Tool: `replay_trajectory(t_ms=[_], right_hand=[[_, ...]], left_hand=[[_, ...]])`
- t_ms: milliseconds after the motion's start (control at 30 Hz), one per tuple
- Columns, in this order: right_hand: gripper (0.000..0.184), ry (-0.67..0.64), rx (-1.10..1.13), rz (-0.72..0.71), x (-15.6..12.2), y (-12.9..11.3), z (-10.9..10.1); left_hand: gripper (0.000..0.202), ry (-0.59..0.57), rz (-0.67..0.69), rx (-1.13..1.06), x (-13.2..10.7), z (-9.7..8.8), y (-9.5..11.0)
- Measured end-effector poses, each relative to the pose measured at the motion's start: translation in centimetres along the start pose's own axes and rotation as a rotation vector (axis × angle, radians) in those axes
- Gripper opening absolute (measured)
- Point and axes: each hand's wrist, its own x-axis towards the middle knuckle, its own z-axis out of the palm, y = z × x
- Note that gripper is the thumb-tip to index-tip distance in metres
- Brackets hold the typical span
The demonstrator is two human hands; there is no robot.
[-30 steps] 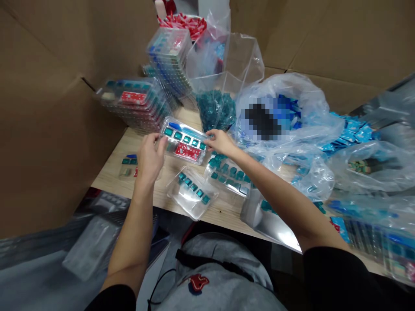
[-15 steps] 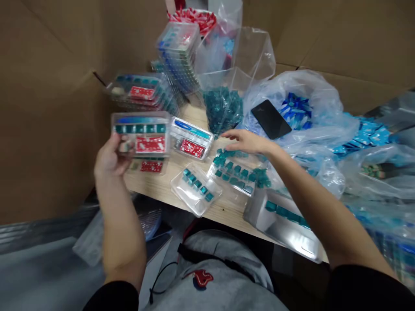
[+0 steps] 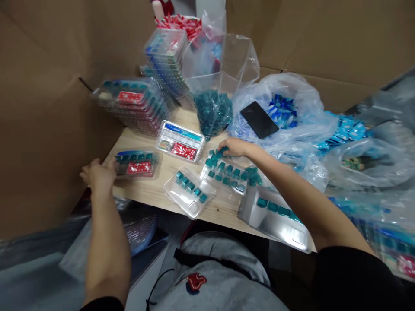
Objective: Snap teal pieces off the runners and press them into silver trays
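My left hand [image 3: 100, 173] is at the left end of a clear plastic tray [image 3: 138, 165] that holds a blue pen-like piece, teal cubes and a red spotted packet. Its fingers are spread, and the thumb side touches the tray's edge. Over a loose pile of teal cubes [image 3: 212, 159], my right hand [image 3: 234, 147] has its fingertips pinched on a teal cube, partly hidden. Between the hands lies a filled tray [image 3: 180, 141] whose cube row looks bare. Closer to me, another clear tray [image 3: 189, 192] carries only a row of teal cubes.
Stacks of filled trays [image 3: 129, 103] stand at the back left. Behind the cubes is a clear bag of teal cubes [image 3: 212, 110]. A black phone [image 3: 259, 119] rests on a bag with blue packets [image 3: 283, 111]. A larger tray [image 3: 275, 220] overlaps the table's front edge.
My left hand has lowered the filled tray from the air onto the table at the left, and its fingers have loosened. The right hand's fingertips have closed in on the teal cubes.
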Motion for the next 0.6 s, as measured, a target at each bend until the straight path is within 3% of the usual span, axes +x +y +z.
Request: replay_trajectory(t_ms=[100,133,167,300,367,467,533,600], right_hand=[[0.025,0.03,0.021,0.02,-0.4,-0.2,-0.3],[0.022,0.038,0.029,0.025,-0.5,-0.4,-0.4],[0.019,0.043,0.037,0.029,-0.7,-0.5,-0.5],[0.017,0.049,0.072,0.05,-1.2,-1.2,-0.3],[0.018,0.05,0.094,0.057,-1.7,-1.4,-0.3],[0.017,0.076,0.146,0.053,-2.9,-1.1,-1.0],[0.018,0.128,0.18,0.045,-3.9,-0.6,-2.0],[0.02,0.295,0.284,0.048,-4.7,0.2,-3.3]], left_hand=[[0.023,0.278,0.258,0.144,-2.6,4.1,2.7],[0.022,0.276,0.335,0.179,-3.8,5.9,3.6],[0.022,0.246,0.414,0.195,-5.2,8.0,4.5],[0.034,-0.189,0.804,0.33,-10.5,16.2,7.5],[0.036,-0.307,0.887,0.491,-12.0,19.0,8.2],[0.025,-0.339,0.884,0.557,-12.2,20.5,8.3],[0.027,-0.331,0.884,0.535,-11.7,19.8,8.5],[0.026,-0.299,0.899,0.508,-11.1,18.3,9.0]])
